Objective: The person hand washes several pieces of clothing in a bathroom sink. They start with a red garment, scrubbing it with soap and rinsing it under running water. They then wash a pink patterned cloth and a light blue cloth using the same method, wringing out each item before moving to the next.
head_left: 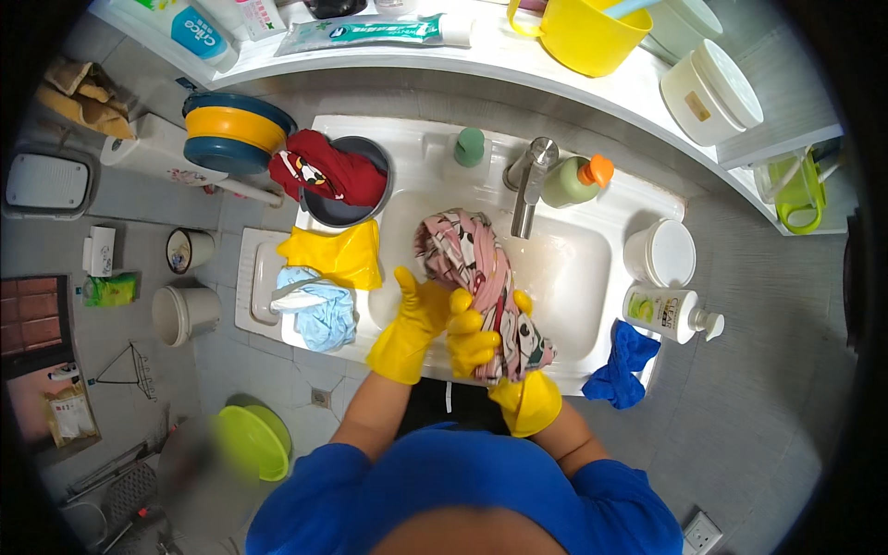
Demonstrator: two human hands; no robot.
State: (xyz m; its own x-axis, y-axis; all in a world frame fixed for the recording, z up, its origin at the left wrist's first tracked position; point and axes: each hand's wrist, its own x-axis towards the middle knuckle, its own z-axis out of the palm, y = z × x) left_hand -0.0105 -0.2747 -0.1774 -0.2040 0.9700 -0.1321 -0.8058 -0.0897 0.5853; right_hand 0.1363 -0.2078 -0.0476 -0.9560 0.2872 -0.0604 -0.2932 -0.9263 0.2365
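Observation:
Both my hands wear yellow rubber gloves and are over the sink, at its middle. A bunched, twisted cloth (460, 248), pink with a dark and white pattern, runs from the basin down to my right wrist. My right hand (475, 340) is closed around it, with gloved fingers curled on its left side and the lower end draped over the hand. Close against the cloth's left side, my left hand (414, 319) has its thumb stretched away; its other fingers are largely hidden. Shallow cloudy water seems to lie in the white sink (592, 277).
Left on the sink are a grey basin (388, 176) with a red cloth (342, 173), a yellow cloth (338, 254) and a light blue cloth (324, 313). A faucet (531, 176), soap bottle (566, 182), white tub (661, 254), pump bottle (661, 310) and blue cloth (622, 366) stand right.

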